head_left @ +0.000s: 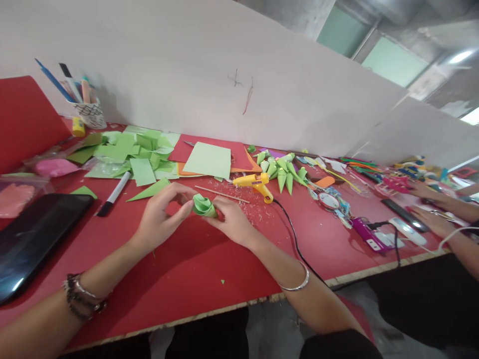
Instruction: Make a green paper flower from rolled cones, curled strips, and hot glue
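Note:
Between my two hands is a rolled green paper flower [204, 205], its spiral end turned toward the upper left. My left hand [166, 212] pinches its left rim with thumb and forefinger. Around its lower right side, the fingers of my right hand [231, 222] are closed. Just beyond lie a thin wooden stick [222, 194] and a yellow glue gun [256, 183] with a black cord. A green paper cone [149, 190] rests behind my left hand.
Green paper scraps [127, 147] and stacked sheets [207, 159] line the wall. Several green paper cones [284, 172] are piled right of them. A tablet [41, 234] and a marker [114, 193] lie left. A purple power strip [370, 234] sits right, near another person's hands [430, 219].

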Motion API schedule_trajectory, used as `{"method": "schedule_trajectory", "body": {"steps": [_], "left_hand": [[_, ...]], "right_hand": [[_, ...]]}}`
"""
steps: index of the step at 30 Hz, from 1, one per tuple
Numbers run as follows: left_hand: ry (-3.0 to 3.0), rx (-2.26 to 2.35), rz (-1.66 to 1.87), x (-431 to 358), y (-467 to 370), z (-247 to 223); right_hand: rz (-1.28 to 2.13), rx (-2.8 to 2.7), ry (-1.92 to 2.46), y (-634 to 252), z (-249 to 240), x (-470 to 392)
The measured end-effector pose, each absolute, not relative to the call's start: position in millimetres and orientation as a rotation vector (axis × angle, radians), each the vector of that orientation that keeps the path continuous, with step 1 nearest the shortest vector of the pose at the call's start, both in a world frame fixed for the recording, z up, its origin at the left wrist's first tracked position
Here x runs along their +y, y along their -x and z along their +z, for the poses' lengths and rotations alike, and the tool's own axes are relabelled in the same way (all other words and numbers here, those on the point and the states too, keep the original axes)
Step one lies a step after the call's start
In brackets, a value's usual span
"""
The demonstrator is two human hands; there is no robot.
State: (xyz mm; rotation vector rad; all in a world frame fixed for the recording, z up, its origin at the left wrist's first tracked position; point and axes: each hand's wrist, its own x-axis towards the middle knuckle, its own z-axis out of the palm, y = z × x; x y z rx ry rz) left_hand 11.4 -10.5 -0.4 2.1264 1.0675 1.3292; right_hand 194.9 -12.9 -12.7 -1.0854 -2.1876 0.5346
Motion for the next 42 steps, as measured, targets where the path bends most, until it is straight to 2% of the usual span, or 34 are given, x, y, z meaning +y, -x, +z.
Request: {"method": "schedule_trajectory", "body": {"steps": [11,25,36,42], "left_hand": [[-2.264,1.065,1.48,-9.9,-11.5,0.3],[-2.336,1.025,1.496,-11.5,-12.6,4.0],[-2.208,0.977,1.365,-10.1,-9.0,3.6],[-2.173,0.983,1.441,-8.3,-10.2,1.7]], "right_hand": [[0.708,-2.129,1.081,-195.2,-16.3,-12.0],[0.536,-2.144,1.07,-195.5,-13.8,-12.9],[0.473,-2.21,1.163,-196.0,-13.3,-13.0],[0.44,-2.254,1.213,-195.4,-11.6,-14.9]]}}
